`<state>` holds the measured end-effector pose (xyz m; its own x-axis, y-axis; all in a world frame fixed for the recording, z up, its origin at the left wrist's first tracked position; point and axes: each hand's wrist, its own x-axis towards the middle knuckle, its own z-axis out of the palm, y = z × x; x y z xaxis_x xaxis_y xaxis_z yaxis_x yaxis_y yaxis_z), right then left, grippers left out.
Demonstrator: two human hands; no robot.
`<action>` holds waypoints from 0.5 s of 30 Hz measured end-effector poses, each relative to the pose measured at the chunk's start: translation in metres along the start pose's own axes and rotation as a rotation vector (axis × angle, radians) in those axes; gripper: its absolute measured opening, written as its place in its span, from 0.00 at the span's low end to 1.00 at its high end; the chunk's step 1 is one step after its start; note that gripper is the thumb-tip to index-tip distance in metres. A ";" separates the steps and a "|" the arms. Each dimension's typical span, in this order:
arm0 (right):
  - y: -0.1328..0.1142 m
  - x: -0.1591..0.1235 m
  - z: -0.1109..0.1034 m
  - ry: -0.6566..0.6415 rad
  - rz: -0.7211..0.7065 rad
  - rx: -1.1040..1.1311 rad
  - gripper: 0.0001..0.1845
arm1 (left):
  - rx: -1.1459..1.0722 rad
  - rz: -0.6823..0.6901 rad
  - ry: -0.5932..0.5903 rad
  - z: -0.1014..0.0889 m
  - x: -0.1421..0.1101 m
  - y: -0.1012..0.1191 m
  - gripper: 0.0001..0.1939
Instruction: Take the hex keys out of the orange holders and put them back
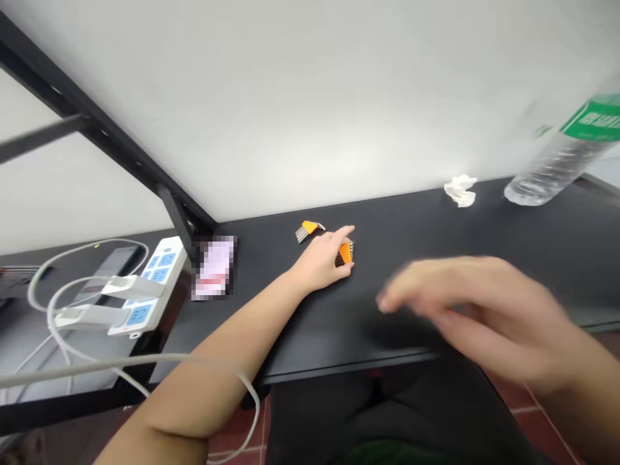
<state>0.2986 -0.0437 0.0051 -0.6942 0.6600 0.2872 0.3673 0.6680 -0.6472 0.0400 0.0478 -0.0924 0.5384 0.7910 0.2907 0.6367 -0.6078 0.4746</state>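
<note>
Two small orange holders with several thin metal rods, which look like hex key sets, lie on the black desk [402,226]. One hex key set [310,227] rests by itself near the wall, with bent rod ends at its right. The other hex key set [345,253] is partly covered by my left hand [324,259], whose thumb and fingers curl around it against the desk top. To the right, my right hand [475,310] hovers over the front part of the desk, blurred by motion. Its fingers are loosely bent, apart from the thumb, and no object shows in it.
A white power strip [150,284] with plugs and looping white cables [92,358] lies at the left, beside a black metal frame [121,148]. A blurred-out packet [213,268] sits near it. Crumpled tissue [460,190] and a clear bottle [557,165] stand at the back right.
</note>
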 end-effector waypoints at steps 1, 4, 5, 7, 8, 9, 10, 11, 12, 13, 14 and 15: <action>0.015 0.015 0.006 0.017 -0.007 -0.061 0.13 | 0.021 0.014 -0.014 -0.001 0.000 0.000 0.40; 0.063 0.060 0.028 -0.031 -0.017 -0.266 0.22 | 0.011 0.057 0.031 -0.008 0.000 -0.007 0.32; 0.077 0.072 0.036 -0.076 -0.025 -0.310 0.25 | 0.023 0.052 0.063 -0.012 0.000 -0.012 0.27; 0.098 0.089 0.052 -0.091 -0.040 -0.354 0.30 | 0.092 -0.024 0.218 -0.020 0.001 -0.026 0.17; 0.105 0.095 0.058 -0.087 -0.050 -0.374 0.31 | 0.146 -0.110 0.318 -0.024 0.002 -0.034 0.15; 0.111 0.098 0.063 -0.100 -0.066 -0.377 0.27 | 0.201 -0.198 0.376 -0.026 0.003 -0.042 0.16; 0.116 0.101 0.067 -0.098 -0.075 -0.373 0.21 | 0.250 -0.276 0.387 -0.028 0.003 -0.049 0.17; 0.121 0.102 0.068 -0.090 -0.076 -0.369 0.17 | 0.298 -0.351 0.368 -0.028 0.004 -0.056 0.20; 0.127 0.102 0.067 -0.074 -0.065 -0.367 0.14 | 0.338 -0.407 0.315 -0.028 0.005 -0.061 0.23; 0.134 0.103 0.065 -0.054 -0.046 -0.371 0.14 | 0.370 -0.456 0.262 -0.027 0.005 -0.065 0.25; 0.141 0.102 0.062 -0.031 -0.014 -0.386 0.15 | 0.387 -0.492 0.217 -0.026 0.006 -0.068 0.25; 0.149 0.102 0.058 -0.008 0.021 -0.414 0.15 | 0.385 -0.521 0.198 -0.025 0.007 -0.069 0.23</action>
<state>0.2466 0.1035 -0.1025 -0.6881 0.6733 0.2707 0.5983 0.7374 -0.3135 -0.0144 0.0969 -0.1021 0.0200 0.9632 0.2681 0.9567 -0.0963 0.2745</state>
